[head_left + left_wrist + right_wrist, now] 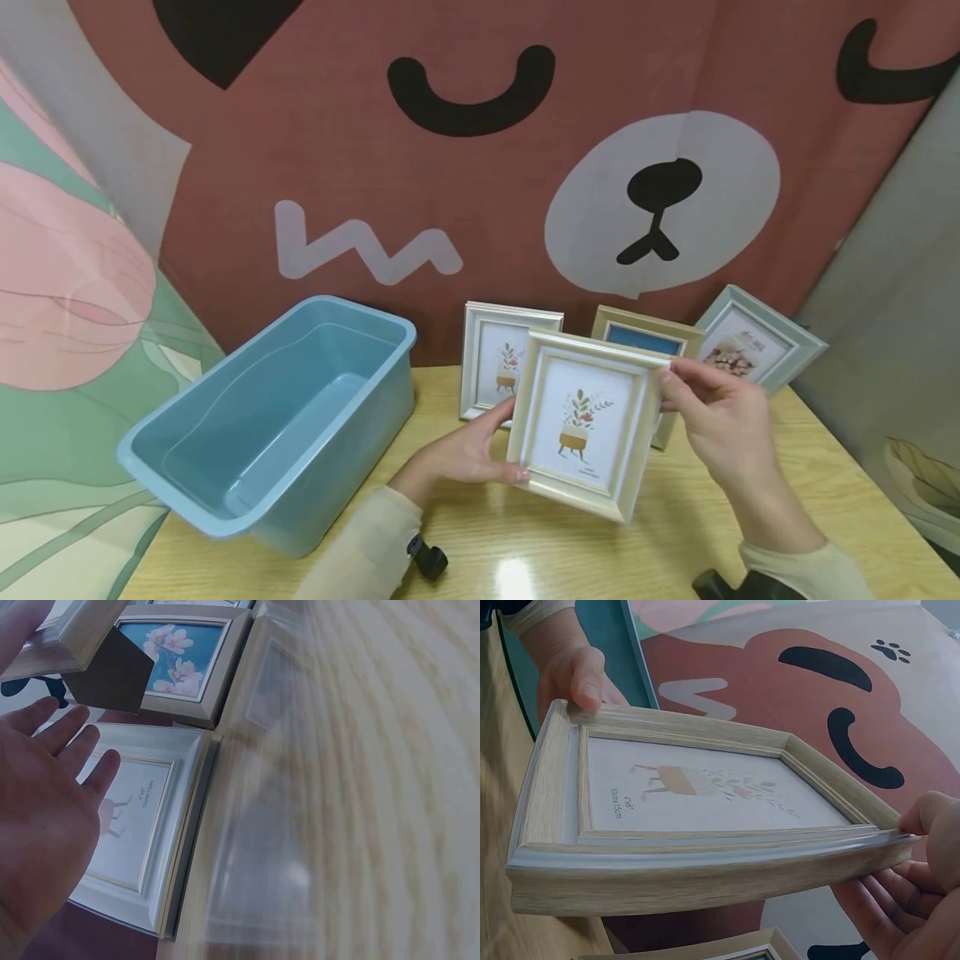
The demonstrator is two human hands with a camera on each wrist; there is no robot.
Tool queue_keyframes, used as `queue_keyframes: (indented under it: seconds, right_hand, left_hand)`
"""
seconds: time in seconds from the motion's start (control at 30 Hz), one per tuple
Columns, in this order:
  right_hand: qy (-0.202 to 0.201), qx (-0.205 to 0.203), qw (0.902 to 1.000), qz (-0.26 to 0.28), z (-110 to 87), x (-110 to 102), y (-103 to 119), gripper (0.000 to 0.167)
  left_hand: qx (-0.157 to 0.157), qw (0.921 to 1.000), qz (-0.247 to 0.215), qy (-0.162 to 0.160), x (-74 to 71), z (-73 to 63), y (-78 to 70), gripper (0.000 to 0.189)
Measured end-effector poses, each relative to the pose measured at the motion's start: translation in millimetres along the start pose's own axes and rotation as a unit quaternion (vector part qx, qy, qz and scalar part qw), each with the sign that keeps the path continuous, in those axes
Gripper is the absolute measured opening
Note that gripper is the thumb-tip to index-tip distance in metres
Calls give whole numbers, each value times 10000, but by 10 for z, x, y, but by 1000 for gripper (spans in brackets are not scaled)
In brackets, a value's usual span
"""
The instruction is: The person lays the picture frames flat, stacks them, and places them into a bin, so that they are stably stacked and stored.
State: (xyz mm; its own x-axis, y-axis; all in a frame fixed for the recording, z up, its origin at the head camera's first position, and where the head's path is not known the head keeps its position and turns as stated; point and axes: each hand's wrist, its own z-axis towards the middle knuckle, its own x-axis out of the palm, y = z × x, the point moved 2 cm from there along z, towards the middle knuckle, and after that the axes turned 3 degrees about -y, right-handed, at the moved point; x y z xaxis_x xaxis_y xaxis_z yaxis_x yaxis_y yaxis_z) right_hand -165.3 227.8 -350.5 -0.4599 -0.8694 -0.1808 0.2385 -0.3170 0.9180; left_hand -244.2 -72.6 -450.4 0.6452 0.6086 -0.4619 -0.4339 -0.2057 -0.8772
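A cream picture frame [577,425] with a potted-plant print is held up over the table. My right hand [720,421] pinches its upper right corner, thumb in front and fingers behind. At its lower left, the thumb of my left hand [468,450] rests on the front border. The left wrist view shows that hand's fingers [64,739] extended and spread behind the frame, beside its dark brown back stand [116,675]. Just behind stand a silver-white picture frame [472,367] and a tan picture frame [600,321] with a blue flower print, partly covered.
A grey-green picture frame [806,342] leans tilted at the back right. The deep blue plastic bin [375,433] stands at the left of the wooden table [480,550]. A reddish-brown printed curtain [360,150] hangs right behind the frames.
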Motion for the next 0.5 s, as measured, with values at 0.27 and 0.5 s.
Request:
queue_keyframes:
  seconds: [0.27, 0.5]
  right_hand:
    - [248, -131, 9993, 265, -11, 105, -5, 26]
    - [472, -136, 9976, 482, -23, 208, -18, 26]
  left_hand:
    - [-486, 9987, 58, -125, -19, -108, 0, 113]
    - [-374, 9992, 29, -150, -50, -201, 9, 108]
